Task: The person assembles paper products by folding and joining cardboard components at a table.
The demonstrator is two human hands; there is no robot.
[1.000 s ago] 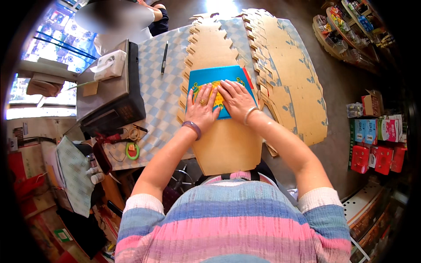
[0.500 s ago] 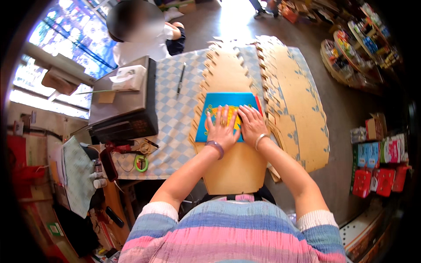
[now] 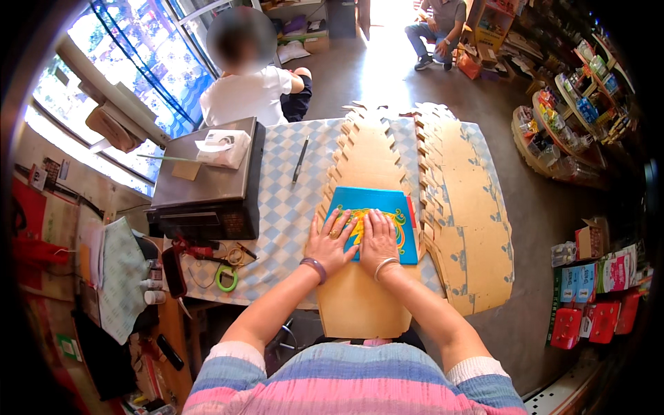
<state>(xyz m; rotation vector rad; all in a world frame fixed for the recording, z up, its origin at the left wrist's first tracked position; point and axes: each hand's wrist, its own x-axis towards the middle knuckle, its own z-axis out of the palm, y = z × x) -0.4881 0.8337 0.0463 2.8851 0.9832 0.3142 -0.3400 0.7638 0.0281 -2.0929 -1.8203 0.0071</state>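
A flat blue rectangular piece (image 3: 346, 196) with a yellow and green swirl design and a red edge at its right lies on a long tan board-like sheet (image 3: 370, 155) with notched sides. My left hand (image 3: 332, 242) lies palm down over the blue piece's left side, its fingers spread. My right hand (image 3: 377, 238) rests flat near the middle of the piece, fingers stretched forward. Both palms hide part of the design. To the right, beside the tan sheet, lie more tan notched sheets (image 3: 470, 214), overlapping one another.
The table has a blue-and-white checked cover (image 3: 283, 200). On it are a dark metal-topped box (image 3: 207, 180) with a tissue pack (image 3: 223, 149), a pen (image 3: 301, 159) and a green tape roll (image 3: 226, 278). One person (image 3: 245, 97) sits beyond the table, another (image 3: 443, 28) farther off.
Both hands have slid left across the blue piece, the right one from its right side to its middle. The view has tipped up, showing more of the far floor and the second seated person.
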